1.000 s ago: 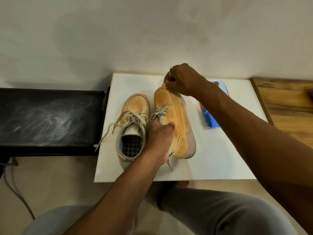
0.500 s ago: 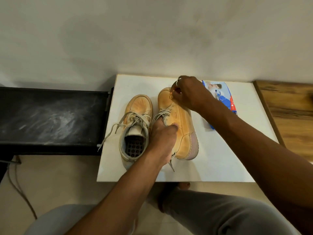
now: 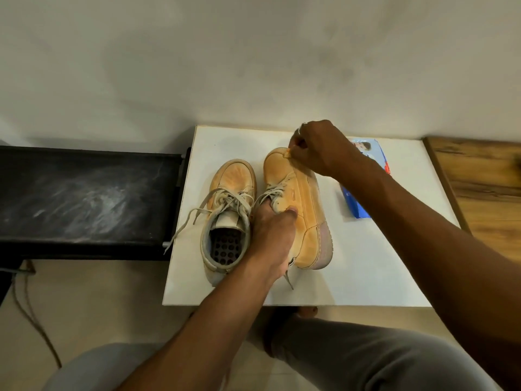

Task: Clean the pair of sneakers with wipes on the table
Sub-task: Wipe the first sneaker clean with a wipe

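Left hand point(image 3: 275, 224) clamps the tilted shoe point(image 3: 304, 193) steady — so the right hand point(image 3: 321, 148), pinching a wipe point(image 3: 287, 154), can scrub its toe.

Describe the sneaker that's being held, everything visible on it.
The held sneaker is tan and suede-looking, with pale grey laces and a thick pinkish sole turned to the right, so it looks tipped leftward on the white table. The left hand grips it at the laced opening; the right hand pinches a small stained wipe against its toe. The other sneaker sits close beside it.
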The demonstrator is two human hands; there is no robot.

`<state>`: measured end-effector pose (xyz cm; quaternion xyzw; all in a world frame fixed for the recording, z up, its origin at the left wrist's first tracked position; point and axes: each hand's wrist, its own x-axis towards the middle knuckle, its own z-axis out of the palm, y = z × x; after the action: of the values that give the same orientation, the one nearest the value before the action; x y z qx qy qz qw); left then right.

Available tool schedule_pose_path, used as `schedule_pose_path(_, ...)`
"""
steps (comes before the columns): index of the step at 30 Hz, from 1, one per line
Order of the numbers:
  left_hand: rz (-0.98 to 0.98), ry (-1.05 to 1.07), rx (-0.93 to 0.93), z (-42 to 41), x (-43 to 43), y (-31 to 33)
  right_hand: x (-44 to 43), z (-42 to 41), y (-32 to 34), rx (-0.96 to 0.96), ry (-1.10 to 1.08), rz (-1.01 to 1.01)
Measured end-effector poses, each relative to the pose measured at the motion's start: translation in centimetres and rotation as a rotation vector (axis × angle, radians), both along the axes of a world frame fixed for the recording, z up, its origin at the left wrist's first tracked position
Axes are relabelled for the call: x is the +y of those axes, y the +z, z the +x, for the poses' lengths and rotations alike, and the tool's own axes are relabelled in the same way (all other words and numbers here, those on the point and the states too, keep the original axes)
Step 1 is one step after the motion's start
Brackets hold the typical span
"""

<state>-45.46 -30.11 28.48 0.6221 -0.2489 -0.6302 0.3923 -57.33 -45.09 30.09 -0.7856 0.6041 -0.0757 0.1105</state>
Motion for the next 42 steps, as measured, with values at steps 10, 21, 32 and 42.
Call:
schedule_pose_path(10, 0.012, 0.008, 0.019, 0.1, 0.1, 0.2, 7.8, -2.2, 0.4, -0.035, 0.030, 0.040)
schedule_pose_path(21, 0.009, -0.001, -0.023, 0.1, 0.3, 0.3, 14.4, -2.7, -0.5, -0.125, 0.018, 0.084)
schedule_pose_path(32, -0.010, -0.011, -0.017, 0.0, 0.0, -0.1, 10.2, -1.1, -0.4, -0.093, -0.017, 0.003)
schedule_pose_path(42, -0.012, -0.003, 0.005, 0.0, 0.3, 0.2, 13.8, -1.5, -0.2, -0.041, 0.020, 0.086)
